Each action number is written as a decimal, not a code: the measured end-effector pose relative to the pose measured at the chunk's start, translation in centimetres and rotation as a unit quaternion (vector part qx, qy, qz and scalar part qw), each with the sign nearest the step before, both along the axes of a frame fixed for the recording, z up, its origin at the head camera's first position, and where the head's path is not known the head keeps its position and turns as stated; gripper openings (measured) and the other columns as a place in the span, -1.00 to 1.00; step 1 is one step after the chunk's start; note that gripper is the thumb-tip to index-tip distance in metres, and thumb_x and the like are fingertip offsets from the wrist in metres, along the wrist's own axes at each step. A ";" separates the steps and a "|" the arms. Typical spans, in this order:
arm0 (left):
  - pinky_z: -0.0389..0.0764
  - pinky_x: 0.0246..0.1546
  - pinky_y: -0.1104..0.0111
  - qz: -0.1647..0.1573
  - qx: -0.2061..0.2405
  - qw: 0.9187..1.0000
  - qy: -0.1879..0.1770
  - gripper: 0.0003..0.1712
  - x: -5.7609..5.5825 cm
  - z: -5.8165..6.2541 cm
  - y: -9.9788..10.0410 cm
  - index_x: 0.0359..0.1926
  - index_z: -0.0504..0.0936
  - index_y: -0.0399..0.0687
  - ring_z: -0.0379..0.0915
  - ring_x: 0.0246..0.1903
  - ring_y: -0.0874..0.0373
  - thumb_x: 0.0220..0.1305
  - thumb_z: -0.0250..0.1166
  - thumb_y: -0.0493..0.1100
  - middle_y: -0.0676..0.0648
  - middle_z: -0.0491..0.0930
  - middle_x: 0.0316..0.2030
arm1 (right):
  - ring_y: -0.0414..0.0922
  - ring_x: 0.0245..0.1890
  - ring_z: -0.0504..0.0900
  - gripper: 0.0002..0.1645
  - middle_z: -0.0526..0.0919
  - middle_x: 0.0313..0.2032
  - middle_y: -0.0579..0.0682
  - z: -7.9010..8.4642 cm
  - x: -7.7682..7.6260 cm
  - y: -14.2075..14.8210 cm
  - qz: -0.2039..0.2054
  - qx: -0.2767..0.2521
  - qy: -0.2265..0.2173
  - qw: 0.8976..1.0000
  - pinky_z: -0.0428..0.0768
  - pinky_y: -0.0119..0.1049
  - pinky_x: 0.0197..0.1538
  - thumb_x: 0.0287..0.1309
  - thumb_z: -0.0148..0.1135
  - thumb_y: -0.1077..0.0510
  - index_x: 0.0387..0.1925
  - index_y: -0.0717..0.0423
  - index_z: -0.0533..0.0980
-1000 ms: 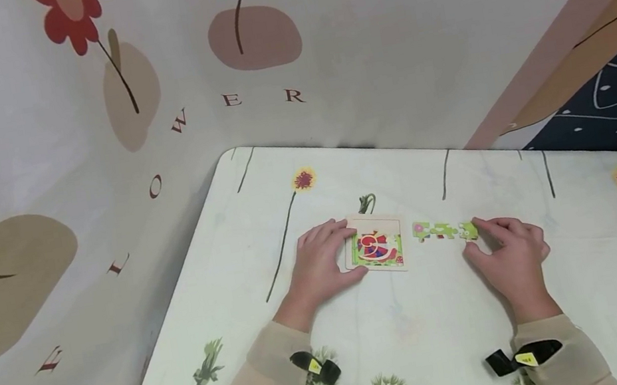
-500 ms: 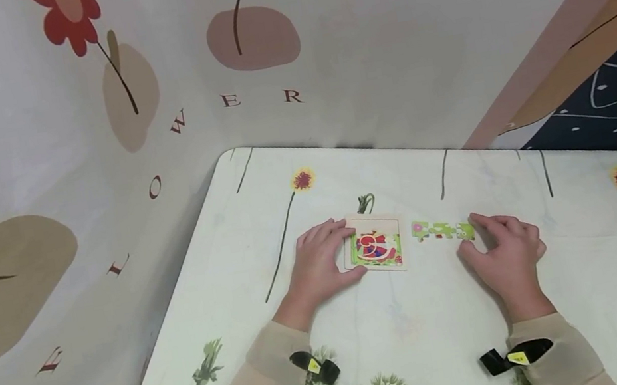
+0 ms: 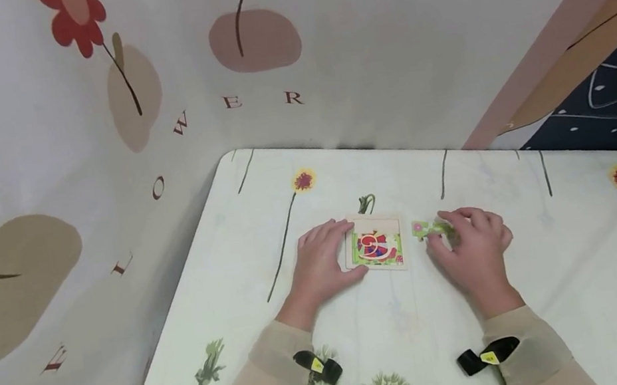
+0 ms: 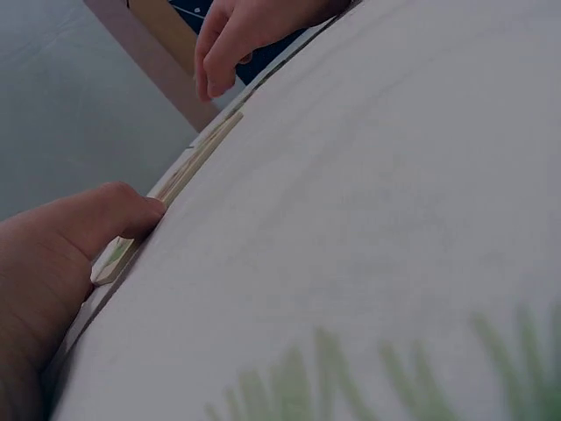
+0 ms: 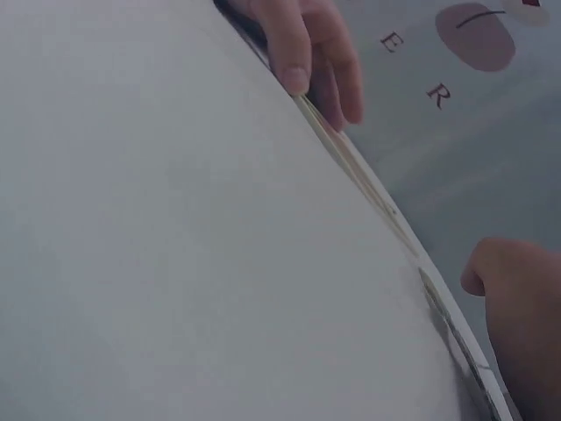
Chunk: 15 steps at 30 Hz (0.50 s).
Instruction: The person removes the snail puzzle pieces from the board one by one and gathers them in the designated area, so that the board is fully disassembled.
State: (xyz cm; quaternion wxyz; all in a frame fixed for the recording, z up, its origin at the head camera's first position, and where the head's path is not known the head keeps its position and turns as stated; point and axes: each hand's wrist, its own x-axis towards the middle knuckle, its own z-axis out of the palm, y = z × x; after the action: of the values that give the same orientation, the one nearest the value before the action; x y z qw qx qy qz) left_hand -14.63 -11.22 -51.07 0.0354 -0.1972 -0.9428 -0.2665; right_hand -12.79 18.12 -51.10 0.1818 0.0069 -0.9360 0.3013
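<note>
A small square wooden jigsaw board [image 3: 379,223] with a colourful snail picture lies on the table; bare wood shows along its top. My left hand [image 3: 322,261] holds the board's left side, thumb at the near edge and fingers at the far edge. Just right of the board lie green puzzle pieces [image 3: 420,228] in a row, one with a pink flower. Over the right part of that row is my right hand [image 3: 476,253], hiding some pieces. In the left wrist view the right hand's fingers [image 4: 215,66] point down, bent, with nothing visible between them.
A white flower-printed cloth covers the table [image 3: 585,256]. Its far edge meets a printed fabric wall [image 3: 386,72], which also runs down the left side. Both sleeves carry a black wrist camera [image 3: 488,356].
The right hand first slides the rightmost piece slightly left against the row, then moves further left over the pieces. The left hand stays at the board.
</note>
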 end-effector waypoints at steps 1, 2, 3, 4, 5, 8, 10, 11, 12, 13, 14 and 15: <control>0.24 0.45 -0.06 0.001 0.001 1.000 -0.006 -0.01 0.1 -0.1 0.0 0.47 0.51 0.04 0.27 0.49 -0.01 0.07 0.63 0.23 -0.02 0.49 0.45 | 0.31 0.26 0.30 -0.51 0.56 0.12 0.21 0.0 0.0 -0.5 0.010 0.005 0.002 1.000 0.04 0.42 0.29 0.22 0.38 0.01 0.13 0.16 0.70; 0.23 0.45 -0.05 0.002 0.000 1.000 -0.011 -0.01 0.2 -0.2 0.0 0.48 0.50 0.04 0.27 0.50 0.00 0.07 0.63 0.24 -0.01 0.49 0.46 | 0.31 0.25 0.31 -0.53 0.57 0.11 0.20 0.0 0.1 -1.1 0.022 0.007 0.006 1.000 0.04 0.42 0.28 0.21 0.39 0.00 0.10 0.15 0.71; 0.22 0.46 -0.05 0.003 -0.003 1.000 -0.014 -0.01 0.3 -0.3 0.0 0.48 0.50 0.04 0.26 0.50 0.00 0.08 0.63 0.25 -0.01 0.48 0.46 | 0.29 0.25 0.32 -0.52 0.58 0.11 0.19 0.0 0.1 -1.6 0.036 0.009 0.011 0.999 0.05 0.41 0.28 0.20 0.40 -0.01 0.08 0.14 0.71; 0.22 0.47 -0.04 0.004 -0.006 1.000 -0.014 -0.01 0.3 -0.3 0.0 0.48 0.50 0.04 0.25 0.51 0.00 0.08 0.62 0.25 -0.01 0.48 0.46 | 0.28 0.24 0.33 -0.52 0.59 0.10 0.18 -0.1 0.1 -2.2 0.051 0.009 0.017 0.999 0.05 0.41 0.28 0.18 0.41 -0.03 0.07 0.13 0.72; 0.21 0.47 -0.04 0.005 -0.007 1.000 -0.013 -0.01 0.3 -0.4 0.0 0.49 0.50 0.05 0.25 0.51 0.00 0.08 0.62 0.25 -0.01 0.48 0.47 | 0.27 0.22 0.34 -0.51 0.60 0.10 0.16 -0.1 0.0 -2.9 0.066 0.007 0.023 0.997 0.05 0.40 0.28 0.17 0.41 -0.05 0.07 0.11 0.72; 0.20 0.48 -0.02 0.007 -0.011 1.000 -0.004 -0.01 0.3 -0.3 -0.1 0.48 0.51 0.06 0.26 0.51 0.01 0.08 0.63 0.26 0.00 0.48 0.46 | 0.22 0.14 0.38 -0.49 0.61 0.06 0.12 -0.2 -0.2 -4.8 0.112 0.002 0.041 0.993 0.12 0.34 0.24 0.15 0.41 -0.08 0.07 0.09 0.73; 0.20 0.48 -0.02 0.005 -0.011 1.000 0.000 -0.02 0.3 -0.3 -0.1 0.47 0.51 0.07 0.26 0.50 0.01 0.09 0.61 0.26 0.00 0.48 0.46 | 0.18 0.05 0.40 -0.49 0.62 0.00 0.08 -0.3 -0.3 -6.0 0.134 0.004 0.050 0.990 0.18 0.27 0.15 0.17 0.39 -0.07 0.08 0.09 0.74; 0.21 0.48 -0.03 0.003 -0.010 1.000 0.002 -0.03 0.2 -0.2 -0.1 0.47 0.52 0.07 0.27 0.50 0.01 0.09 0.61 0.26 -0.01 0.48 0.46 | 0.17 0.00 0.41 -0.51 0.62 -0.05 0.07 -0.2 -0.4 -6.6 0.141 0.007 0.055 0.988 0.22 0.22 0.10 0.18 0.39 -0.05 0.07 0.10 0.74; 0.21 0.47 -0.03 0.001 -0.009 1.000 0.005 -0.04 0.2 -0.2 -0.1 0.46 0.52 0.07 0.27 0.50 0.00 0.09 0.60 0.26 -0.01 0.49 0.46 | 0.15 -0.05 0.42 -0.54 0.63 -0.09 0.05 -0.2 -0.5 -7.1 0.148 0.010 0.058 0.987 0.24 0.19 0.05 0.20 0.39 -0.03 0.06 0.10 0.75; 0.22 0.47 -0.03 0.000 -0.009 1.000 0.007 -0.05 0.2 -0.2 -0.1 0.46 0.53 0.06 0.28 0.49 0.00 0.10 0.59 0.27 -0.02 0.49 0.46 | 0.14 -0.09 0.43 -0.57 0.63 -0.13 0.03 -0.2 -0.5 -7.6 0.152 0.015 0.058 0.986 0.26 0.15 0.00 0.22 0.38 -0.01 0.06 0.11 0.75; 0.22 0.47 -0.03 -0.002 -0.010 1.000 0.011 -0.06 0.1 -0.2 -0.1 0.46 0.53 0.06 0.28 0.49 0.00 0.10 0.58 0.26 -0.02 0.49 0.45 | 0.13 -0.13 0.43 -0.59 0.63 -0.17 0.01 -0.1 -0.6 -8.1 0.157 0.020 0.059 0.986 0.28 0.14 -0.02 0.24 0.39 0.02 0.06 0.11 0.75; 0.23 0.46 -0.04 -0.003 -0.010 1.000 0.016 -0.07 0.1 -0.2 -0.1 0.45 0.54 0.06 0.29 0.48 -0.01 0.11 0.58 0.26 -0.03 0.50 0.45 | 0.11 -0.16 0.44 -0.61 0.64 -0.20 0.00 -0.1 -0.7 -8.5 0.161 0.024 0.056 0.985 0.30 0.13 -0.02 0.26 0.40 0.04 0.06 0.11 0.75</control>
State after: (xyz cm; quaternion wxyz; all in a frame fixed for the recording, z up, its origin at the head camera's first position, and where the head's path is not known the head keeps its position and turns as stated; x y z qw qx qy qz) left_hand -14.55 -11.35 -51.26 0.0479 -0.2041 -0.9442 -0.2540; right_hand -13.46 9.63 -51.20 0.1831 0.1792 -0.9179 0.3031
